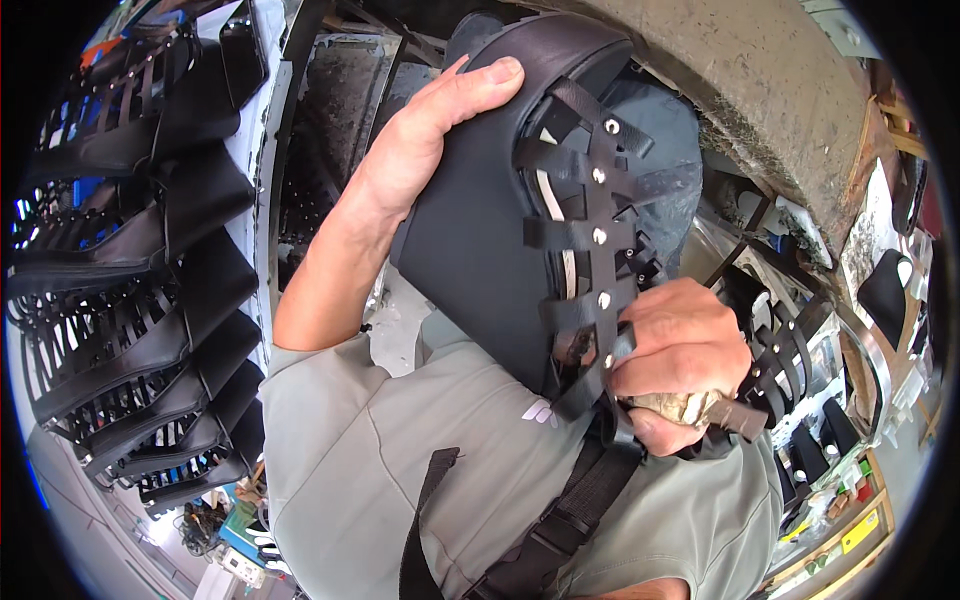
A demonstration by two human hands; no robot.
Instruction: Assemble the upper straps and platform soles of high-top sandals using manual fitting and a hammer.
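Observation:
A large black wedge sandal [470,225] is held up in front of my chest, its smooth dark side facing me. My left hand [425,130] grips its upper left part, thumb lying on the black surface and the other fingers mostly out of sight behind. Along the right side runs a band of black straps [598,235] crossing each other, fastened with several silver rivets. My right hand [680,345] is closed in a fist at the lower end of these straps. A crinkled gold-tan wrapping [680,407] shows at its fingers; whether it covers a finger or a tool, I cannot make out.
Several finished-looking black strappy wedge sandals [190,240] are stacked on a rack at the left. A worn, dusty machine edge or beam [770,90] curves across the upper right. More strappy sandals [780,350] stand at the right. A black buckled webbing strap [560,525] crosses my grey shirt.

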